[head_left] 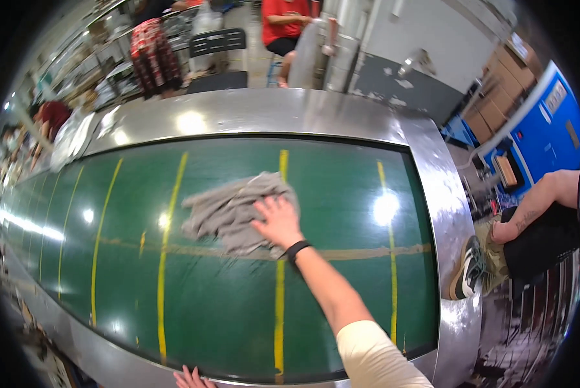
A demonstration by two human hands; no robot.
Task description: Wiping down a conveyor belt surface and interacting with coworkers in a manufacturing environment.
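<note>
My left hand (pixel 194 379) is nearest me, at the metal rim (pixel 109 349), fingers spread, the rest of it out of view. Well apart from it, ahead and to the right, my right hand (pixel 280 221) lies flat, fingers spread, on the right part of a crumpled grey cloth (pixel 222 213) on the green surface (pixel 225 310). Right of my hands, someone's shoe (pixel 471 268) rests on the metal edge. Far beyond them stands a black chair (pixel 217 42).

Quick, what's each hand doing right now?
Left hand: open, partly out of view, by the metal edge.
Right hand: open, resting on the grey cloth.
</note>
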